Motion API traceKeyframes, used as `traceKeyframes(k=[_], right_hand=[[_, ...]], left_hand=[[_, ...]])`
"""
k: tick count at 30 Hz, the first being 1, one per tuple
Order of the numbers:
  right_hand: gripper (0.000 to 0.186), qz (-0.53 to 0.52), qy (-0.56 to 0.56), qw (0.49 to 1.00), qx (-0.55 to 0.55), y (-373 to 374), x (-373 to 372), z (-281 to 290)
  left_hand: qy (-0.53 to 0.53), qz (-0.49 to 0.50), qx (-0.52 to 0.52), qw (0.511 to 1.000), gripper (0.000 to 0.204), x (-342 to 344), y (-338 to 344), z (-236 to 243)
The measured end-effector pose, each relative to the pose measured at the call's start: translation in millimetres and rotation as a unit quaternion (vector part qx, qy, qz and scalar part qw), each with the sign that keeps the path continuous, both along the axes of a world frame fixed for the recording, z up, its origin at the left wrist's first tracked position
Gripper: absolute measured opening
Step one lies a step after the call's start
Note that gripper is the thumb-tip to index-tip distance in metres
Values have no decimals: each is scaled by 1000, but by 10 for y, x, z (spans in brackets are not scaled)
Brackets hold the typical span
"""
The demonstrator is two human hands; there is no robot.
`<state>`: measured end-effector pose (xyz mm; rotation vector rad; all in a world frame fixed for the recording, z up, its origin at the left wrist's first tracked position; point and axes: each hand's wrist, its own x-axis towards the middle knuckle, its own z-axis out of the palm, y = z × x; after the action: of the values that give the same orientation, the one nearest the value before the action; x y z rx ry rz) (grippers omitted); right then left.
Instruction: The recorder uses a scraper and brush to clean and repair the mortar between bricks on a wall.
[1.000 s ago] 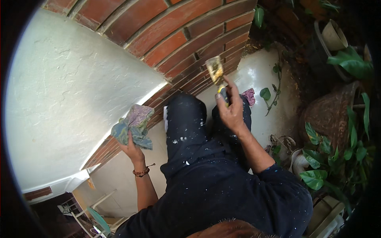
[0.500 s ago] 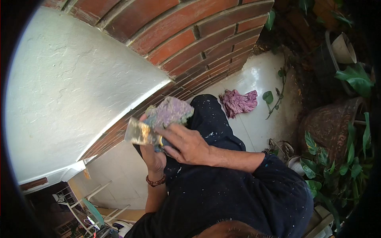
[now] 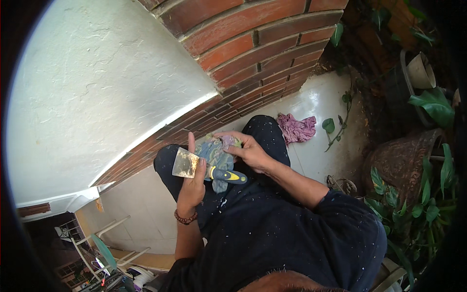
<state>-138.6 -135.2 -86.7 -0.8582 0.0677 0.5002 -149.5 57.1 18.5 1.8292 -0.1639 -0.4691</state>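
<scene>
In my left hand (image 3: 191, 187) is a putty knife (image 3: 228, 175) with a stained metal blade and a grey-and-yellow handle, its blade by my thumb, along with a rumpled blue, green and purple rag (image 3: 215, 152). My right hand (image 3: 250, 155) pinches the upper right part of that rag. Both hands are over my dark, paint-spotted trousers. A pink crumpled cloth (image 3: 296, 129) lies on the tile floor just beyond my right knee.
A brick wall (image 3: 262, 48) and a white textured wall (image 3: 97, 92) rise in front and at left. Potted plants crowd the right, with a large brown pot (image 3: 399, 165). A metal-framed piece of furniture (image 3: 102, 246) stands at lower left. Pale tiles (image 3: 318, 97) cover the floor.
My hands came together over my lap. The putty knife passed from my right hand to my left, and my right hand now grips the rag. My knees shifted, showing more of the pink cloth.
</scene>
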Motion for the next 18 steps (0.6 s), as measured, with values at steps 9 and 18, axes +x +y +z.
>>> traceKeyframes(k=[9,18], right_hand=[[68,-365,-82,926,-44,-883,147,-290],[35,-569,27,757,-318,-1558,-48,-1801]], left_hand=[[-148,-6,130,980,49,516,171,-51],[-226,-1,221,949,27,952,-614,-308]])
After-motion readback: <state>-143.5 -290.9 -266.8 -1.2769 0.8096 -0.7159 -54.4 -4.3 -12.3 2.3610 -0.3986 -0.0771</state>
